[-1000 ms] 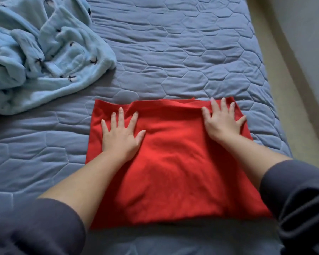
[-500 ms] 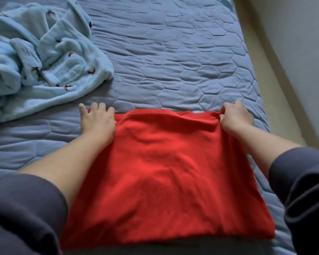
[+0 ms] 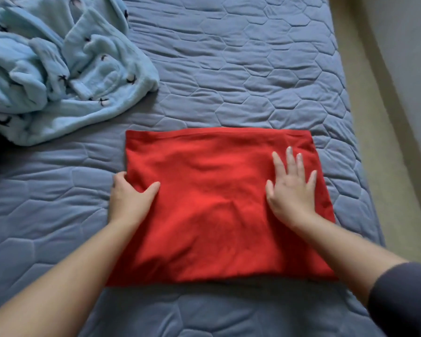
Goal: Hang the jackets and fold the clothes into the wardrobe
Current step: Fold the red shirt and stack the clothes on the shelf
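Observation:
A red garment (image 3: 212, 203), folded into a rough rectangle, lies flat on the blue quilted bed (image 3: 229, 69). My left hand (image 3: 129, 200) grips its left edge: the thumb lies on top of the cloth and the fingers curl round the edge. My right hand (image 3: 292, 190) rests flat on the right part of the garment with its fingers spread. Both forearms reach in from the bottom of the head view, with dark grey sleeves pushed up.
A crumpled light blue fleece garment (image 3: 58, 69) with small dark marks lies at the bed's far left. The bed's right edge runs beside a beige strip (image 3: 374, 117) and a grey wall (image 3: 413, 69). Bare quilt stretches beyond the red garment.
Both hands left the garment's far corners and came nearer. The left now holds the left edge; the right lies flat on the cloth. The far edge is straighter.

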`<action>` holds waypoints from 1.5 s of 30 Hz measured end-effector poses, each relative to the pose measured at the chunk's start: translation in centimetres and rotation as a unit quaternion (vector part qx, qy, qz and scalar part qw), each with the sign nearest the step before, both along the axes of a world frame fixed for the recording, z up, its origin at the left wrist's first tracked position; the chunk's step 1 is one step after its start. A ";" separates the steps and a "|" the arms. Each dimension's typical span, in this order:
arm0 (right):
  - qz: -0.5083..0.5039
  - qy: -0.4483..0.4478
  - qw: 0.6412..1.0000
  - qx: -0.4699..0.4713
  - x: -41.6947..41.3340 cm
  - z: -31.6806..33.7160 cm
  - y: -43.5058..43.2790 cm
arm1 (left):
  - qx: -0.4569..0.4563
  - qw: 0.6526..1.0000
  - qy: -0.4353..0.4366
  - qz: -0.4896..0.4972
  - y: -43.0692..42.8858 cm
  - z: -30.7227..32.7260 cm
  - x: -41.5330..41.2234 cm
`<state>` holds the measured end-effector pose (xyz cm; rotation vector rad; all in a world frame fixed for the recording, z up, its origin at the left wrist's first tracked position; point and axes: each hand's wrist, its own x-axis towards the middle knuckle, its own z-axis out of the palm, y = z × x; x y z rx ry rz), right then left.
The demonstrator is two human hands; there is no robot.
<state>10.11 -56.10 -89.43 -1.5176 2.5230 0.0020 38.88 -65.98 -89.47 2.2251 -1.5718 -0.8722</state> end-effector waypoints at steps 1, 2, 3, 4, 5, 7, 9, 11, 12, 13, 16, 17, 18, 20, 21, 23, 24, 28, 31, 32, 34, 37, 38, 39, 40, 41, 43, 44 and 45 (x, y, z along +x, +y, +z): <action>0.026 -0.014 0.999 0.011 1.6 0.2 1.0 | 0.051 0.999 0.008 0.002 0.8 0.2 0.8; 0.054 -0.029 0.998 0.021 3.3 0.5 2.0 | 0.107 0.994 0.029 -0.003 1.5 0.5 1.7; 0.087 -0.043 0.995 0.030 4.9 0.8 2.8 | 0.163 0.984 0.070 -0.004 2.1 0.9 2.5; 0.123 -0.056 0.990 0.040 6.5 1.2 3.6 | 0.217 0.968 0.125 -0.001 2.7 1.5 3.1; 0.156 -0.072 0.984 0.052 8.1 1.5 4.5 | 0.268 0.948 0.171 0.001 3.1 2.2 3.5; 0.198 -0.104 0.971 0.088 10.8 2.0 6.0 | 0.333 0.919 0.213 -0.005 3.6 3.3 4.1; 0.196 -0.124 0.965 0.119 12.5 2.2 6.9 | 0.362 0.906 0.218 -0.020 4.3 4.0 4.7; 0.165 -0.128 0.971 0.117 13.2 2.8 6.4 | 0.398 0.894 0.200 -0.041 5.5 4.1 5.7; 0.156 -0.118 0.975 0.105 13.2 3.2 5.5 | 0.403 0.895 0.183 -0.054 6.1 3.9 6.3; 0.158 -0.101 0.978 0.091 13.2 3.7 4.2 | 0.395 0.901 0.169 -0.065 6.5 3.6 6.8; 0.192 -0.062 0.978 0.060 13.4 4.5 -1.2 | 0.340 0.918 0.195 -0.063 7.1 2.2 7.8; 0.208 -0.056 0.975 0.052 13.9 4.6 -3.2 | 0.328 0.919 0.210 -0.060 7.2 1.8 8.0; 0.229 -0.050 0.971 0.043 14.4 4.6 -5.2 | 0.320 0.919 0.220 -0.060 7.4 1.3 8.1; 0.282 -0.032 0.958 0.031 15.4 4.4 -9.0 | 0.303 0.922 0.232 -0.060 7.9 0.2 8.2; 0.303 -0.026 0.952 0.035 15.9 4.3 -10.8 | 0.296 0.923 0.237 -0.057 8.1 -0.3 8.3; 0.290 -0.028 0.953 0.085 16.4 3.9 -14.0 | 0.292 0.920 0.255 -0.054 8.1 -1.2 8.7; 0.259 -0.036 0.957 0.127 16.2 3.7 -15.2 | 0.294 0.916 0.268 -0.054 8.0 -1.6 8.9; 0.269 0.047 0.931 0.241 14.6 3.0 -18.0 | 0.306 0.895 0.317 -0.068 7.7 -2.2 9.5; 0.333 0.111 0.901 0.256 14.2 2.6 -19.1 | 0.320 0.885 0.325 -0.089 7.5 -2.4 10.0; 0.341 0.116 0.892 0.274 14.4 2.6 -19.5 | 0.330 0.880 0.329 -0.097 7.4 -2.5 10.1; 0.367 0.136 0.870 0.301 14.8 2.5 -19.7 | 0.354 0.865 0.336 -0.117 7.3 -2.5 10.3; 0.435 0.168 0.846 0.258 14.5 2.7 -19.3 | 0.377 0.849 0.341 -0.148 7.3 -2.1 10.3; 0.448 0.172 0.845 0.237 14.2 3.0 -19.1 | 0.386 0.845 0.335 -0.160 7.3 -2.0 10.3; 0.452 0.172 0.847 0.222 13.7 3.5 -18.8 | 0.395 0.842 0.324 -0.172 7.2 -1.7 10.2; 0.448 0.171 0.851 0.215 13.3 4.1 -18.7 | 0.401 0.843 0.312 -0.179 7.2 -1.3 10.1; 0.440 0.164 0.858 0.207 12.8 5.0 -18.5 | 0.401 0.846 0.303 -0.180 7.2 -0.7 10.0; 0.418 0.144 0.876 0.191 11.4 7.3 -18.2 | 0.380 0.858 0.306 -0.160 6.9 1.1 9.9; 0.407 0.128 0.886 0.183 10.6 8.7 -18.0 | 0.362 0.865 0.319 -0.139 6.6 2.4 9.8; 0.393 0.104 0.896 0.178 9.7 9.9 -17.7 | 0.338 0.871 0.335 -0.120 6.1 3.5 9.7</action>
